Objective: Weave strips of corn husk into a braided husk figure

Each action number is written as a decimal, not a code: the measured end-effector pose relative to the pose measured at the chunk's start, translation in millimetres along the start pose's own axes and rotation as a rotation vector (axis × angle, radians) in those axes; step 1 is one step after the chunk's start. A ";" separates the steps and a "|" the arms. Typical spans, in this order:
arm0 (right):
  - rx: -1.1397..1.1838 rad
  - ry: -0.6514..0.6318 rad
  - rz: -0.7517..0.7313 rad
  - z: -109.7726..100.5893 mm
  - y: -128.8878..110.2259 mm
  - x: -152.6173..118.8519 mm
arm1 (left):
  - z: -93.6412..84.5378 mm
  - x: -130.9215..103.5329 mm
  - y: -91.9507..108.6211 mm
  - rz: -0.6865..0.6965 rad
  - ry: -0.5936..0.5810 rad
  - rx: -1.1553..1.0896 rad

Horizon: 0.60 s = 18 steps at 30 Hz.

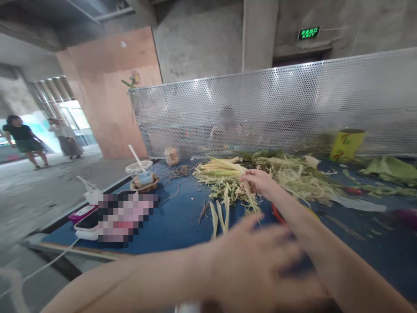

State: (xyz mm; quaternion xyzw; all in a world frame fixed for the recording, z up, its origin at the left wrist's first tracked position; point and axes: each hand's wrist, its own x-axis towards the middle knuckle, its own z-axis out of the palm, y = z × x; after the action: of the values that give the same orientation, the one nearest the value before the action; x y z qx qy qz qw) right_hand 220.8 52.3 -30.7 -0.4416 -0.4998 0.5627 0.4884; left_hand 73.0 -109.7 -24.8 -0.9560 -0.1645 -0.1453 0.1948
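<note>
My right hand [259, 181] reaches over the blue table with thumb and fingers pinched on a pale strip of dry corn husk [250, 194]. Just past the fingertips lies a bundle of yellow-green husk strips [221, 168], above a heap of short shredded pieces [224, 188]. In the foreground, smeared by motion, my left hand [257, 261] spreads its fingers and appears to hold nothing. Beyond its fingers, long single husk strips [220, 216] lie on the table. Part of a red and yellow round object [276, 214] shows behind my right forearm.
A heap of loose husks [296, 176] spreads to the right, near a yellow cylinder [348, 144]. On the left stand a lidded cup with a straw [143, 176] and a coil of twine [180, 171]. A perforated metal screen [267, 108] borders the back. Two people stand far left.
</note>
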 end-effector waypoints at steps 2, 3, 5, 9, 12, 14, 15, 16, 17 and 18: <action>0.017 -0.044 0.016 3.9 -4.4 -5.0 | -4.6 -5.0 -49.2 -0.362 -0.032 -0.015; 0.020 -0.072 0.028 6.2 -6.6 -8.0 | -3.2 -9.8 -69.4 -0.589 -0.076 -0.011; 0.009 -0.139 0.074 11.1 -9.8 -14.7 | 5.6 -22.1 -95.9 -0.877 -0.258 -0.076; -0.031 -0.259 0.187 20.5 -9.3 -25.9 | 30.0 -40.1 -103.5 -0.966 -0.287 -0.071; -0.033 -0.290 0.196 24.2 -4.5 -28.0 | 39.4 -41.0 -98.6 -0.987 -0.210 -0.171; -0.017 -0.301 0.179 24.7 -2.1 -27.4 | 40.7 -39.4 -100.1 -1.019 -0.178 -0.284; -0.007 -0.308 0.171 24.8 -1.7 -27.0 | 40.3 -39.1 -102.6 -1.032 -0.174 -0.337; 0.002 -0.315 0.164 25.0 -1.6 -26.9 | 39.4 -39.4 -105.8 -1.041 -0.177 -0.387; 0.009 -0.326 0.161 25.4 -2.0 -27.1 | 38.2 -40.2 -109.4 -1.042 -0.181 -0.432; 0.015 -0.338 0.158 26.1 -2.5 -27.7 | 36.7 -41.5 -113.2 -1.035 -0.188 -0.470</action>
State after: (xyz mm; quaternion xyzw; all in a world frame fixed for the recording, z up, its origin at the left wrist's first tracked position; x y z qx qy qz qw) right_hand 199.1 21.4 -25.1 -0.3752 -0.5343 0.6692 0.3549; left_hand 1.3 -6.5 -34.6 -0.7773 -0.5909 -0.1687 -0.1346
